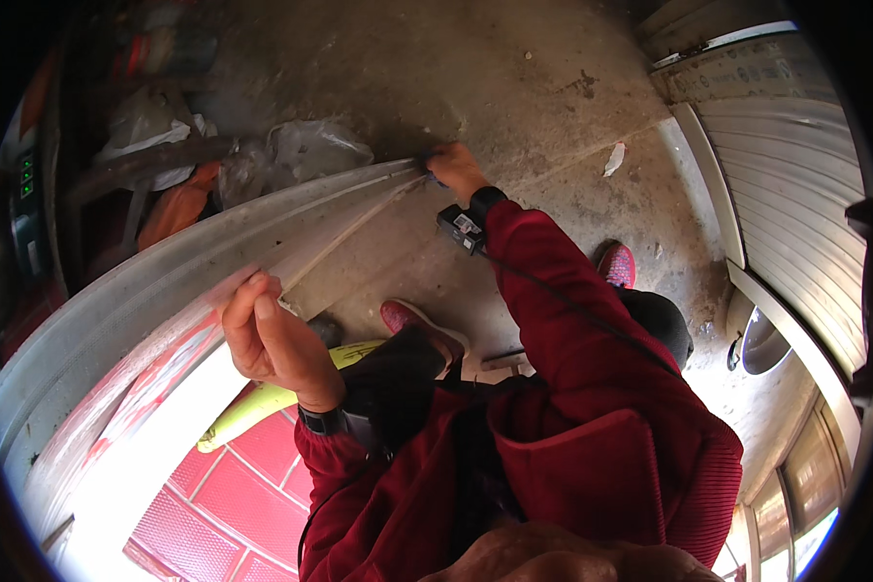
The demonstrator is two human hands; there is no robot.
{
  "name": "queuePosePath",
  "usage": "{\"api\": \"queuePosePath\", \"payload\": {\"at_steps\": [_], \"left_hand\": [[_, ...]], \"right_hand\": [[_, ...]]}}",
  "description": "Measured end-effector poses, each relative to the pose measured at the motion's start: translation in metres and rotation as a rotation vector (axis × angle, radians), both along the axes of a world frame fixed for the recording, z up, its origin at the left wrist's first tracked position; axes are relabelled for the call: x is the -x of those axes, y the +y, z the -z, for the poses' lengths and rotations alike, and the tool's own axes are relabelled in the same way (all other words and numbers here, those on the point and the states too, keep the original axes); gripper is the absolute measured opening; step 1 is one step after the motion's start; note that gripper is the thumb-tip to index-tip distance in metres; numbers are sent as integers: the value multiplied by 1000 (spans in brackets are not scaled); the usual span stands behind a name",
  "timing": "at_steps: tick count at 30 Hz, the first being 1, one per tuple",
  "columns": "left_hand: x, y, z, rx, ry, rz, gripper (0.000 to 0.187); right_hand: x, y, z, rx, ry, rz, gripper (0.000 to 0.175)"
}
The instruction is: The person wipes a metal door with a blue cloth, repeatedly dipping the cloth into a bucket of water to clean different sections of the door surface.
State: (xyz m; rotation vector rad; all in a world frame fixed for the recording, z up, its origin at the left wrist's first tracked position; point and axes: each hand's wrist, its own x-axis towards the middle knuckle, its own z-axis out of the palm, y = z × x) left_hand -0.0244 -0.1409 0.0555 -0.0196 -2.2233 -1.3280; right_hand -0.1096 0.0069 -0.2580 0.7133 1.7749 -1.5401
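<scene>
A long pale band [211,240], seemingly the edge of a door panel or plastic curtain, rises from the lower left towards my right hand [457,171]. That hand is closed at the band's far end around something small and dark blue, mostly hidden by the fingers. My left hand [280,342] is raised nearer to me, its fingers curled and the thumb close to the fingertips. The fingertips are at the near side of the band; whether they pinch a thin edge there is not clear. A narrow light strip [356,229] runs between the two hands.
Crumpled plastic bags [320,149] and an orange bag [178,207] lie beyond the band. A yellow-green object [251,418] lies by my left leg, above red tiles [214,498]. At the right are a ribbed metal shutter [786,204] and a round basin [764,342].
</scene>
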Motion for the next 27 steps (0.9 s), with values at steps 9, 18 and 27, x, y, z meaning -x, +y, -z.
{"api": "queuePosePath", "payload": {"at_steps": [9,18,27], "left_hand": [[2,3,-1,22,-38,-74,21],[-2,-2,0,19,-20,-22,22],[-2,-6,0,-23,-12,40,22]], "right_hand": [[0,27,-68,566,280,212,41],[-29,43,-16,89,255,338,35],[-25,4,9,96,149,182,27]]}}
